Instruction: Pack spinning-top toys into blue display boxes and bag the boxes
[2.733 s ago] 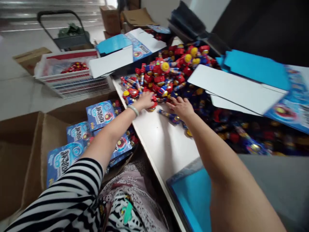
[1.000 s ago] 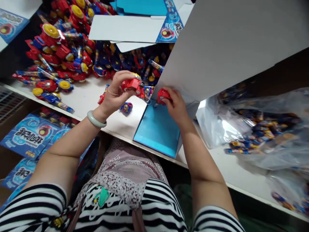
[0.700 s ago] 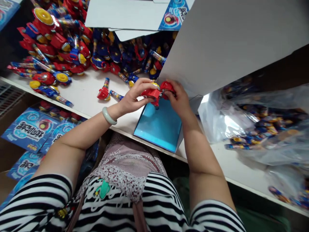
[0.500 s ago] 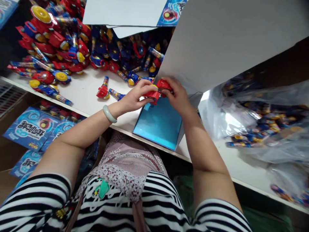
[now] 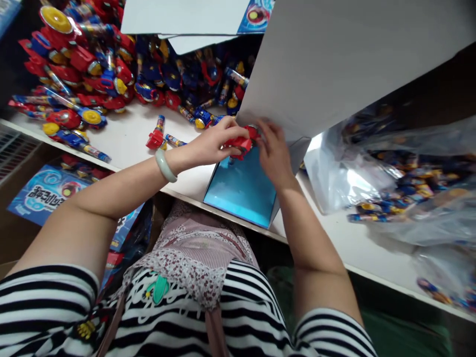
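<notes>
My left hand (image 5: 213, 145) pinches a red toy (image 5: 240, 144) over the far end of an open blue-lined box (image 5: 241, 191) at the table's near edge. My right hand (image 5: 273, 153) closes on the same red toy from the right, fingers slightly blurred. The box's white lid (image 5: 334, 64) stands raised just behind both hands. A single red toy (image 5: 155, 139) and a small tube (image 5: 174, 141) lie on the white table (image 5: 126, 144) to the left of my left hand.
A big heap of red, blue and yellow toys (image 5: 92, 64) covers the table's far left. Clear plastic bags of toys (image 5: 401, 188) lie at right. Flat white and blue cartons (image 5: 186, 20) rest at the back. Printed blue boxes (image 5: 48, 191) sit in a carton below left.
Both hands left the toy heap and came back to the blue box, each with a red toy. They then met, and now both grip one red toy at the box's far end.
</notes>
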Demonstrator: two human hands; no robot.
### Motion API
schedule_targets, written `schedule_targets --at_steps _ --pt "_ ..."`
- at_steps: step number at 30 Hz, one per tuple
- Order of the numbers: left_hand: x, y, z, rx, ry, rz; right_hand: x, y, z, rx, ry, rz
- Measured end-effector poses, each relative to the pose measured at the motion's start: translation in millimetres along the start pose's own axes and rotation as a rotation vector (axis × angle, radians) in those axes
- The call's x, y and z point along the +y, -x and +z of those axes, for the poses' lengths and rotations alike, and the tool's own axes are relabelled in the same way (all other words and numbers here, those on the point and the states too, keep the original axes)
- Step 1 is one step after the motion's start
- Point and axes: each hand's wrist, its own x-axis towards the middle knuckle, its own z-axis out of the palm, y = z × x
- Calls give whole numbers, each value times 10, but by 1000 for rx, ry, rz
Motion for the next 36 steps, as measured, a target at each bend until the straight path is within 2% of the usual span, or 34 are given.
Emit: schedule_targets --at_steps 4,6,8,10,12,14,15,16,18,20,23,26,28,30,31,32,33,34,36 --pt "27 -37 85 10 59 -49 -302 250 11 -8 -41 -80" --pt "58 -83 125 15 100 -74 -385 249 93 6 44 -104" --pt "58 -94 73 28 146 -115 -421 215 167 30 99 -70" --pt "-24 -3 -118 97 156 -177 -430 200 191 29 103 -32" --pt "-215 238 -419 276 86 -262 -425 230 169 29 111 -20" --pt "-492 616 -730 491 -85 -409 -409 290 141 24 122 -21" --pt "-642 833 -851 560 -195 -518 -393 320 140 16 123 -18" --pt "-784 1050 -935 580 -299 -638 -371 344 155 5 119 -9" --pt "-1009 1424 -974 511 -428 -853 -310 356 228 -17 90 31" --pt "-1128 1648 -877 388 -469 -964 -247 314 327 -34 65 95" --pt "-1183 1688 -673 304 -493 -941 -212 185 378 -85 110 186" --pt "-1215 1592 -628 325 -486 -851 -295 96 178 -209 235 221" --pt "-1213 1559 -699 385 -428 -810 -420 110 -24 -201 356 231" --pt "-1136 1540 -785 548 -321 -784 -601 167 -136 -26 381 192" --pt "-1056 1522 -808 656 -229 -773 -709 195 -120 53 329 131" --pt "-945 1492 -807 753 -100 -762 -822 212 -48 86 246 42" --pt "-806 1449 -777 820 61 -754 -935 214 79 67 156 -61" --pt "-649 1396 -721 847 240 -749 -1041 197 249 -11 77 -169" --pt "-332 1281 -558 786 560 -746 -1197 107 651 -127 33 -292"
